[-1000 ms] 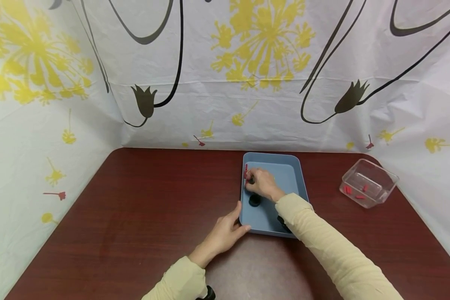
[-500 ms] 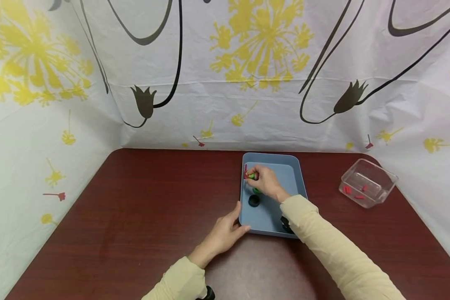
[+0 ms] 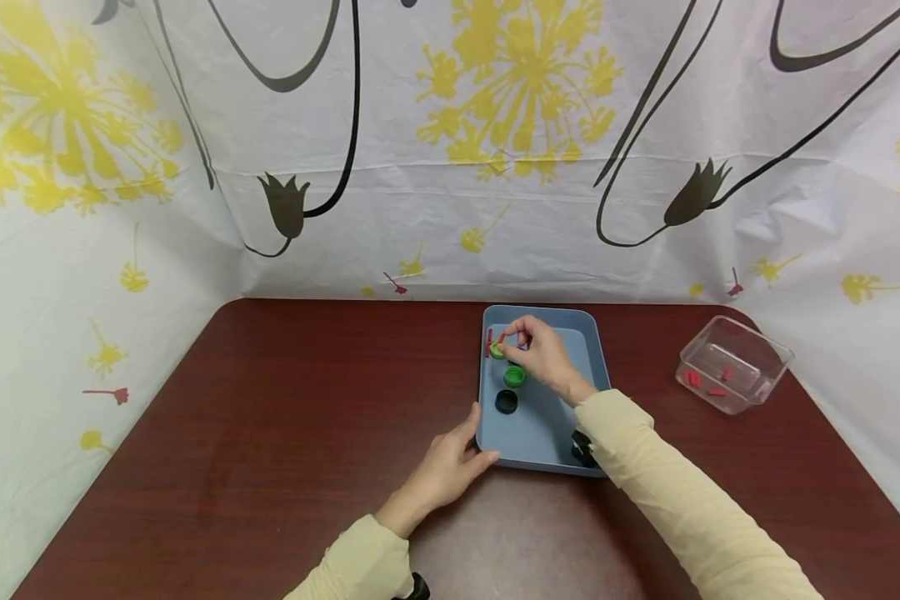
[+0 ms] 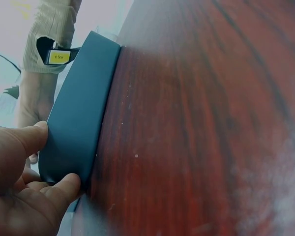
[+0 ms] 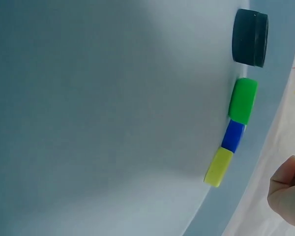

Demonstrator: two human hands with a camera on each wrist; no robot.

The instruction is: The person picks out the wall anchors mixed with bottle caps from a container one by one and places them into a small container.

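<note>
In the head view, my right hand [image 3: 542, 354] is over the upper left of the blue tray [image 3: 596, 358]. Its thumb and index finger pinch a small red stick [image 3: 502, 337] just above a lime-green bottle cap [image 3: 498, 352]. More red sticks [image 3: 489, 336] lie along the tray's left wall. Nearer me are a green cap [image 3: 514, 377] and a black cap [image 3: 506, 402]. Blue cap [image 5: 232, 136] and yellow cap [image 5: 219, 168] stand beside them in the right wrist view. My left hand [image 3: 446, 468] rests at the tray's front left corner, thumb and fingers spread along its outside.
A clear plastic box [image 3: 735, 367] holding several red sticks stands right of the tray. The dark red table [image 3: 330, 400] extends left. Behind it hangs a white patterned cloth [image 3: 390, 192].
My right hand has drawn slightly right and back, uncovering the green and lime-green caps; a red stick now shows at its fingertips. My left hand stays put.
</note>
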